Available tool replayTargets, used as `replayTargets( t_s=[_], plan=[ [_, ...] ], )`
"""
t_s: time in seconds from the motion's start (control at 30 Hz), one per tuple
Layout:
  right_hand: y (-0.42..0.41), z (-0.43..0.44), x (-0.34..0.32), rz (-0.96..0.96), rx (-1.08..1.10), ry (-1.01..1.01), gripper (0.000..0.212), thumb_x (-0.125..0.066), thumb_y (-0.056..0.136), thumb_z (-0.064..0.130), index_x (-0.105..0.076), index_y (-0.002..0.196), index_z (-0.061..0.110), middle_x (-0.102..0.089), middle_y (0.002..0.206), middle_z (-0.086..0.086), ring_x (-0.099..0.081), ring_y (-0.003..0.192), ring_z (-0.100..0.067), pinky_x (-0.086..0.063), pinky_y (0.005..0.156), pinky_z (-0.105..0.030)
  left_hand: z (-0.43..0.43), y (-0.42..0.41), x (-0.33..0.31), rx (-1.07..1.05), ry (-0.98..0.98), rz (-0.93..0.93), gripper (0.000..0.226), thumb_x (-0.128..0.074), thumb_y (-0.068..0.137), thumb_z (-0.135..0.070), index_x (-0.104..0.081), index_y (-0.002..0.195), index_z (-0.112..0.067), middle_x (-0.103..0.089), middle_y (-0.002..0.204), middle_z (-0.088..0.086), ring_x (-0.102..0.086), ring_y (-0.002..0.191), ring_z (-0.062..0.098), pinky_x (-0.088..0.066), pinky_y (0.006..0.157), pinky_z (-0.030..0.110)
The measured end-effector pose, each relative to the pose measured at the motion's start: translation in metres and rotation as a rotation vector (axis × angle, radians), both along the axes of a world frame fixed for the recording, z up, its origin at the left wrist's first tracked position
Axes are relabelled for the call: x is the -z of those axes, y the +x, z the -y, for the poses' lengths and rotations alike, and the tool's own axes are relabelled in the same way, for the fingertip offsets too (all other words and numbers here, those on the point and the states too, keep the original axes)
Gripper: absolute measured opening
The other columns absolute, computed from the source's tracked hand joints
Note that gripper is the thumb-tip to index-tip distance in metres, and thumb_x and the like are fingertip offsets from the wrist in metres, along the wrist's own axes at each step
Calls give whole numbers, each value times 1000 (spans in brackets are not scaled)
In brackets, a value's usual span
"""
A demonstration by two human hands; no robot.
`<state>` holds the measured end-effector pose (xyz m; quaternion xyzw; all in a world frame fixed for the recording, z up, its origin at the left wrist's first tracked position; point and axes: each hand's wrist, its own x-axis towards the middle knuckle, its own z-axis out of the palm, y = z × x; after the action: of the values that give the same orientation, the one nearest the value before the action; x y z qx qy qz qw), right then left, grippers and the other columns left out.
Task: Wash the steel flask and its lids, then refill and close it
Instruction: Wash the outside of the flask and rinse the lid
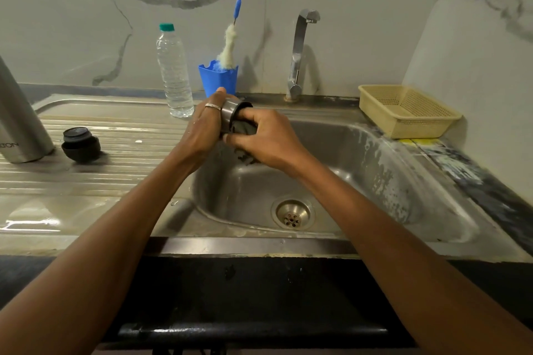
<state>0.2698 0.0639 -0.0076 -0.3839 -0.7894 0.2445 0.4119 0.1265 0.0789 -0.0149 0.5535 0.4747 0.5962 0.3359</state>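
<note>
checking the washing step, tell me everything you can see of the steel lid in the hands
The steel lid is a short cup-shaped cap, brushed grey metal outside with a dark rim at its mouth. It is held above the sink, tipped on its side, mouth toward the right hand. The left hand grips its wall; the right hand holds a dark cloth pushed into the mouth. Its inside is hidden.

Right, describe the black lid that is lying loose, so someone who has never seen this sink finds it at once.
Start at the steel sink's ribbed drainboard, left of the basin. At its left end stands the tall steel flask, and the lid lies just right of its base. It is small, round and black, the only dark thing there; the bottle behind is clear plastic.
</note>
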Motion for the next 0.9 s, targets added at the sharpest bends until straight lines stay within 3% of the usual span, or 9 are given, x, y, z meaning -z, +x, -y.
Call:
replayTargets(
  t_s=[0.1, 0.23, 0.33, 0.47, 0.5, 0.6, 0.73, 0.8, 0.9],
  plan=[
    [2, -1, 3, 254, 0, 385, 15, -72, 82, 9, -73, 97, 9, -64, 84, 1, -57, 75, -18, -40, 62, -17, -3, -3, -2, 43, -123, 26, 39, -37, 106, -46, -58, 89, -17, -57, 72, 4, -55, 62, 12, -45, 60, 26],
    [12, -12, 16, 646, 57, 711, 26, -64, 86, -2, -69, 109, 9, -66, 109, -3, -50, 96, -28, -55, 64, -37, -2, -9, -1, 126, -360, 4, 42, -43, 98, -61, -52, 90, -22, -46, 55, -7, -42, 46, 8, -32, 43, 22],
    [1, -9, 17, 539, 53, 628, 23, -61, 85, 2, -65, 107, 9, -66, 107, -6, -53, 95, -29, -53, 73, -37, -2, -5, -2, 50, -266, 0, 31, -46, 100, -47, -51, 86, -20, -46, 57, -6, -41, 51, 9, -33, 43, 21],
    [-7, -4, 7, 87, 11, 64, 32, -69, 84, 11, -67, 115, 11, -71, 96, -3, -68, 77, -16, -53, 64, -18, -1, -3, -1, 4, -137, -82, 30, -41, 103, -41, -56, 88, -19, -55, 69, 0, -51, 59, 9, -42, 50, 21],
    [-5, -3, 5, 94, 1, 56, 31, -70, 83, 10, -67, 114, 11, -70, 93, -1, -67, 75, -16, -52, 62, -16, 0, -3, -2, 15, -142, -83, 30, -41, 102, -42, -57, 91, -19, -56, 70, 0, -52, 60, 10, -43, 52, 23],
    [5, -9, 11, 359, -3, 441, 25, -63, 78, -1, -64, 100, 12, -63, 94, 0, -50, 81, -20, -38, 69, -21, 2, -4, -8, 85, -269, 7, 37, -41, 100, -53, -50, 87, -20, -49, 56, -5, -43, 49, 10, -34, 44, 21],
    [14, -16, 20, 525, 11, 582, 30, -62, 84, -5, -65, 108, 12, -64, 110, 0, -37, 90, -15, -45, 69, -33, 1, -5, -6, 89, -369, -49, 46, -41, 97, -67, -42, 83, -23, -39, 54, -7, -33, 46, 8, -29, 39, 20],
    [8, -12, 20, 422, -15, 429, 33, -63, 81, -5, -64, 111, 10, -63, 102, -1, -49, 87, -19, -43, 70, -31, 0, -5, -3, 42, -313, -103, 41, -45, 99, -58, -47, 81, -22, -44, 57, -6, -39, 52, 10, -33, 46, 22],
    [1, -6, 13, 50, -70, -104, 43, -72, 80, 6, -66, 121, 16, -70, 102, 5, -68, 86, -16, -59, 75, -31, 1, -5, 0, 28, -192, -162, 37, -43, 103, -47, -53, 78, -22, -52, 55, -10, -49, 52, 4, -39, 50, 20]
  ],
)
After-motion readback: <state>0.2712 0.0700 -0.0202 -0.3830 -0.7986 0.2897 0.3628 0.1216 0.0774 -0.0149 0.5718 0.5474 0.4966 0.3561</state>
